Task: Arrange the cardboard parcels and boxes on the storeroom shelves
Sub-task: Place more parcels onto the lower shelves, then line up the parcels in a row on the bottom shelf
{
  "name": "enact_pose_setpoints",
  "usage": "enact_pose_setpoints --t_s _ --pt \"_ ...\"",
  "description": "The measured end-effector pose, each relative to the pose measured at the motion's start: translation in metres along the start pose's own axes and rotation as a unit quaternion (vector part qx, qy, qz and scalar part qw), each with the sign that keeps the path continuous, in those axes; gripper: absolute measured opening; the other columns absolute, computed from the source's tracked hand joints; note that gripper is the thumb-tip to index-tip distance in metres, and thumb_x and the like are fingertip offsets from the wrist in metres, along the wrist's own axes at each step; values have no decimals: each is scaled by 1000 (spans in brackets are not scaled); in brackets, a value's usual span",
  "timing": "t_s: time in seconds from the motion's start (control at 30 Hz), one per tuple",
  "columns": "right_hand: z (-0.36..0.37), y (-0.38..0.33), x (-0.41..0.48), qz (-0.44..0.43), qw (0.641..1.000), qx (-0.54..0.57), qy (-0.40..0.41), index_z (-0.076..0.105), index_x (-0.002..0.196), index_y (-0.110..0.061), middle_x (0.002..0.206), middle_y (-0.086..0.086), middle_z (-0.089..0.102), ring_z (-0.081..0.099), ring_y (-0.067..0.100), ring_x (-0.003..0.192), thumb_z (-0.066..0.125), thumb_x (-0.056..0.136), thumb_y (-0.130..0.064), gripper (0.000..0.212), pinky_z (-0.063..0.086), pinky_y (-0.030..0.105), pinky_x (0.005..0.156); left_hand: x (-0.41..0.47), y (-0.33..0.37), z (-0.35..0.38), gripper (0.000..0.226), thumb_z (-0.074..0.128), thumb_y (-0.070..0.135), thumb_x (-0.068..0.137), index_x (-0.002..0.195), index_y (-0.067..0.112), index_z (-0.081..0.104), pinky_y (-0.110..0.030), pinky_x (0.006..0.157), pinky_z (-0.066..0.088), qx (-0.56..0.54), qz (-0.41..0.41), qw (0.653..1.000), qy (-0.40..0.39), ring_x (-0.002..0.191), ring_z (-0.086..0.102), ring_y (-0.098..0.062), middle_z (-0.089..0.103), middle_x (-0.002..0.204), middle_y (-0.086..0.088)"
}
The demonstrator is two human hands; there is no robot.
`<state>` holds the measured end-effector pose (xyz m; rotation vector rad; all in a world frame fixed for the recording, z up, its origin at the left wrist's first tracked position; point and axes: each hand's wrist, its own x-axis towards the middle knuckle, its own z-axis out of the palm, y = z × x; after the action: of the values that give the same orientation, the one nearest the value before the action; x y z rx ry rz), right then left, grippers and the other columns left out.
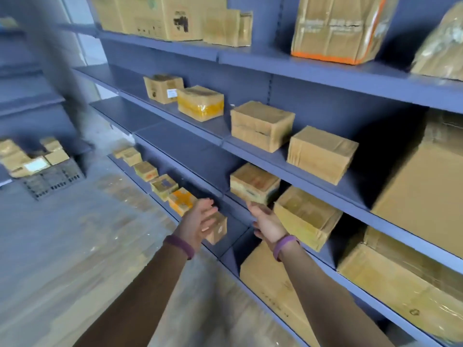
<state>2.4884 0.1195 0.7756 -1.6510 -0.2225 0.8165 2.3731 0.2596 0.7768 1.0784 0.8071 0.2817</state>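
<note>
The shelving [300,61] is matt blue-grey throughout; its parcels are tan cardboard; the tall parcel [338,28] carries a bright orange band along its lower edge; the large carton [160,18] bears black printed marks; the small parcel [200,102] is banded in glossy yellow tape; the left wristband [179,246] and the right wristband [284,246] are purple; the crate [52,181] is dark grey, patterned with a grid of holes; the floor [75,246] shows pale wood grain.

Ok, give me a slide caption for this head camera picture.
Left hand hovers open while right hand touches a small parcel at the blue storeroom shelves.
</note>
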Motion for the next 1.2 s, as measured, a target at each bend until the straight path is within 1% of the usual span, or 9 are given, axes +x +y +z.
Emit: enact_pose_setpoints --t_s 0.17,0.3,0.4,0.47,0.57,0.7,0.93,1.07,1.2 --pt "140 -34 4 -50 995 -25 -82 57 130 -17 117 -4 58 55 17 116 60 97 -38 39 43 30 104 -15 47 -120 26 48 35 101 118 22 61 -39 103 35 -28 47 996 73 124 53 -23 62 131 -2" --pt "227 -37 6 -75 984 -88 -132 69 107 -17 101 0 65 62 21 99 68 74 -59 54 45 36 100 -26 59 -198 22 46 35 101 113 24 61 -39 103 33 -37 50 990 126 120 53 -23 62 129 -2" --pt "289 -35 6 -45 979 -100 -174 63 116 -6 93 -3 55 52 15 90 64 94 -37 38 42 30 94 -33 67 -256 27 44 37 101 120 25 59 -40 106 33 -52 51 986 148 125 51 -25 60 131 -2" --pt "323 -33 14 -43 972 -129 -190 61 114 -16 96 -7 55 52 13 96 58 98 -38 28 43 33 104 -32 74 -287 30 43 37 102 125 25 57 -41 108 32 -62 54 982 168 127 51 -25 59 132 -1" --pt "373 -42 27 -63 961 -156 -221 57 128 -5 114 1 54 52 17 108 53 102 -33 39 42 32 105 -26 86 -331 32 43 38 101 127 26 57 -39 105 32 -77 59 976 193 124 51 -23 59 136 0" --pt "435 -50 58 -87 943 -182 -263 58 123 -25 138 -1 52 50 20 126 53 100 -41 28 37 42 114 -9 103 -384 33 43 39 101 128 26 57 -39 104 33 -99 68 966 229 125 51 -22 58 139 0" --pt "548 -74 143 -96 924 -192 -317 58 107 -37 136 -2 52 51 24 126 50 99 -48 15 40 46 112 55 150 -473 32 45 39 100 126 26 59 -41 106 33 -115 78 946 292 125 52 -23 60 135 -1" --pt "616 -104 205 -84 920 -185 -335 56 135 -27 137 -2 52 49 24 131 47 101 -47 40 37 46 114 103 192 -523 35 45 40 100 129 25 59 -41 103 33 -116 77 936 322 130 50 -23 60 136 0" --pt "673 -138 257 -70 916 -179 -351 50 142 -25 148 0 47 46 25 133 46 101 -50 48 36 46 115 149 239 -564 40 45 40 101 135 23 57 -42 104 33 -104 77 933 336 132 48 -23 58 139 0"
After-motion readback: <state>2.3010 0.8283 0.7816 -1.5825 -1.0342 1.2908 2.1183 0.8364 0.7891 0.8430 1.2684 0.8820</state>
